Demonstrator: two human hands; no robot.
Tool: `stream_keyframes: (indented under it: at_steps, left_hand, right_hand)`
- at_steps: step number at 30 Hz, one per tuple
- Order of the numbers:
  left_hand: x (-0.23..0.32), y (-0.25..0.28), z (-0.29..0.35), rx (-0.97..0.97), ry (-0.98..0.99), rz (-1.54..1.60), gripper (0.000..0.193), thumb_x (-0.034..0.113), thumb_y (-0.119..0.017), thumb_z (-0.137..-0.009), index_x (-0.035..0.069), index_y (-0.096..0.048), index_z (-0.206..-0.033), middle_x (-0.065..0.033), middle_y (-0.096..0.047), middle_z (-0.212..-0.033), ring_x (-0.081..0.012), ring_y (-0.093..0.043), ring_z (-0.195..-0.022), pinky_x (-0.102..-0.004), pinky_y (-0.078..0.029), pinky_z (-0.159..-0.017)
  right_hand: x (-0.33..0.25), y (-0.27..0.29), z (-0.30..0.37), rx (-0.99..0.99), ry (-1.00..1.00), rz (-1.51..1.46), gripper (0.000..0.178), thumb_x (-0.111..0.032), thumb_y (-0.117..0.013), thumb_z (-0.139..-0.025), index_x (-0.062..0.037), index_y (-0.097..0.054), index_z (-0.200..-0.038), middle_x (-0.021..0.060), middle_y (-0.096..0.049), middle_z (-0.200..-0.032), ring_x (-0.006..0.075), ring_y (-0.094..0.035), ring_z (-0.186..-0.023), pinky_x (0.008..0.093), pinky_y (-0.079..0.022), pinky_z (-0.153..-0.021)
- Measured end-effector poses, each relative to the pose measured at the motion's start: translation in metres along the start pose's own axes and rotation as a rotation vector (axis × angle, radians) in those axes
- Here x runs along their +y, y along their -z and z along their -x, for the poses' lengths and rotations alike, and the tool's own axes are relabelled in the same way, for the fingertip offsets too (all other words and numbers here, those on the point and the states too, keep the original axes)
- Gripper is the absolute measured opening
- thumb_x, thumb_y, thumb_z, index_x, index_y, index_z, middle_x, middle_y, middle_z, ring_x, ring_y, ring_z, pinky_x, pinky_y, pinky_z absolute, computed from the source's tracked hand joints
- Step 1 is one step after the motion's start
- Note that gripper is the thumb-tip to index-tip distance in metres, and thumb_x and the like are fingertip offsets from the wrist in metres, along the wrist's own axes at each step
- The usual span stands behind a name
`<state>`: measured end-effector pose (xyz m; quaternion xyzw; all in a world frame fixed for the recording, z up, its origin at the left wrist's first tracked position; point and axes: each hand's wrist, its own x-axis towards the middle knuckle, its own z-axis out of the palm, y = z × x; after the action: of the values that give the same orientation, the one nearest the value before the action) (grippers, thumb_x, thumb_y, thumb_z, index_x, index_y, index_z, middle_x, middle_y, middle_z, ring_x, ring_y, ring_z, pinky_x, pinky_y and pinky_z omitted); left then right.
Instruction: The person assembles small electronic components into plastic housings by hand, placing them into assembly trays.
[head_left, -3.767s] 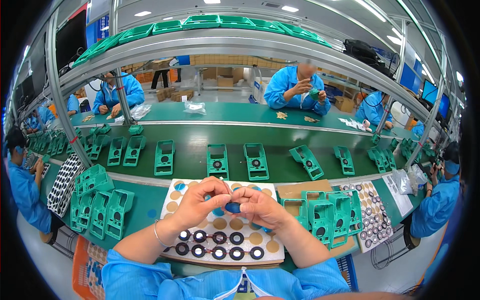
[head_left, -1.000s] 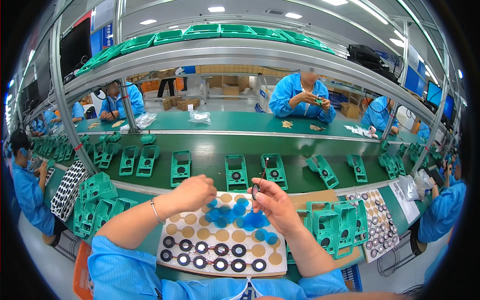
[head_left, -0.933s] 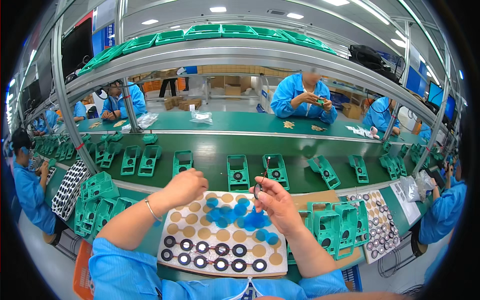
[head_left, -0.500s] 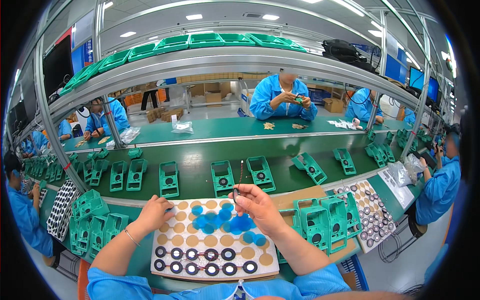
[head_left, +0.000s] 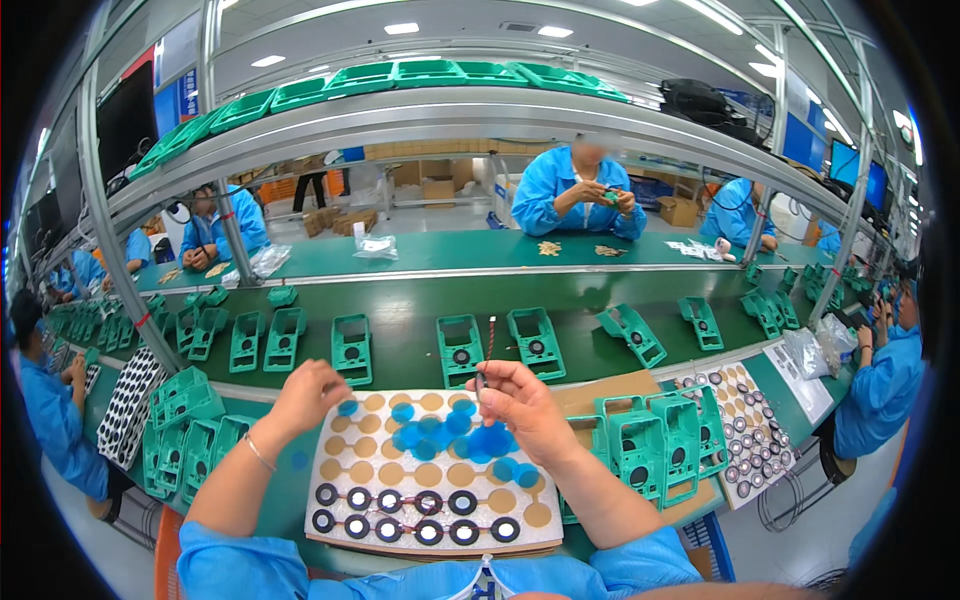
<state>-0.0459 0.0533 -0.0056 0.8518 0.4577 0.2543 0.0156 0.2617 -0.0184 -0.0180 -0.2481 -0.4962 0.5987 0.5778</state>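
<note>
My right hand [head_left: 520, 408] pinches a small round speaker [head_left: 481, 381] edge-on above the far side of a white foam tray [head_left: 335, 447]. The speaker's dark red wire [head_left: 491, 340] stands upward, ending in a pale plug. Off the tray's far left corner, my left hand [head_left: 308, 396] hovers with bent fingers apart, nothing visible in them. A blue film disc [head_left: 347, 408] lies just beside it. More translucent blue discs [head_left: 490, 440] lie heaped over the tray's tan round recesses. Black ring-shaped speakers [head_left: 429, 502] with white centres fill the two near rows.
Green plastic housings [head_left: 640, 452] crowd both sides of the tray; others [head_left: 352, 350] stand along the green conveyor [head_left: 400, 385]. A second speaker tray [head_left: 740, 435] lies right. A metal shelf [head_left: 450, 115] spans overhead. Co-workers in blue [head_left: 580, 195] sit across and at both sides.
My left hand has lifted and drawn back from the tray's far left corner, uncovering a blue disc there. My right hand still holds the speaker, its wire now more upright. The view has shifted slightly.
</note>
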Motion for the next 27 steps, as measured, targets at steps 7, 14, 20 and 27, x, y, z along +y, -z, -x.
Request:
stream_keyframes:
  at_steps: [7,14,20,27]
  left_hand:
    - [-0.068,-0.021,-0.062,0.115,0.294,0.38,0.009,0.01,-0.063,-0.076,0.001,-0.061,-0.076,-0.0055,-0.059,-0.07,-0.011,-0.052,-0.064,-0.0278,-0.043,-0.058]
    - [-0.18,-0.111,-0.097,-0.198,0.838,0.25,0.037,0.03,-0.07,-0.073,-0.005,-0.058,-0.072,-0.013,-0.058,-0.064,-0.0229,-0.054,-0.052,-0.036,-0.045,-0.051]
    - [-0.189,-0.135,-0.108,-0.207,0.914,0.77,0.02,0.005,-0.073,-0.068,0.004,-0.054,-0.059,-0.0057,-0.047,-0.051,-0.0143,-0.043,-0.042,-0.0317,-0.029,-0.034]
    - [-0.141,-0.088,-0.135,-0.084,0.868,1.227,0.007,0.001,-0.055,-0.078,0.001,-0.052,-0.072,-0.0037,-0.049,-0.059,-0.0123,-0.048,-0.046,-0.0228,-0.038,-0.039]
  right_hand:
    - [0.001,0.002,0.001,0.008,0.038,-0.054,0.034,-0.013,-0.059,-0.086,-0.0005,-0.049,-0.116,0.0087,-0.059,-0.103,0.0105,-0.054,-0.082,0.0242,-0.046,-0.071]
    - [0.005,0.0,-0.001,0.014,0.055,-0.05,0.035,-0.013,-0.058,-0.086,-0.0001,-0.048,-0.116,0.0099,-0.057,-0.103,0.0129,-0.056,-0.085,0.0267,-0.047,-0.074]
    - [0.013,0.012,-0.006,0.044,0.058,-0.005,0.034,-0.016,-0.057,-0.087,-0.0006,-0.048,-0.116,0.0092,-0.059,-0.102,0.0105,-0.054,-0.083,0.0239,-0.046,-0.072]
    - [0.004,0.011,-0.003,0.112,0.022,0.074,0.037,-0.023,-0.054,-0.089,-0.0031,-0.051,-0.119,0.001,-0.057,-0.095,0.0077,-0.051,-0.078,0.0217,-0.043,-0.073]
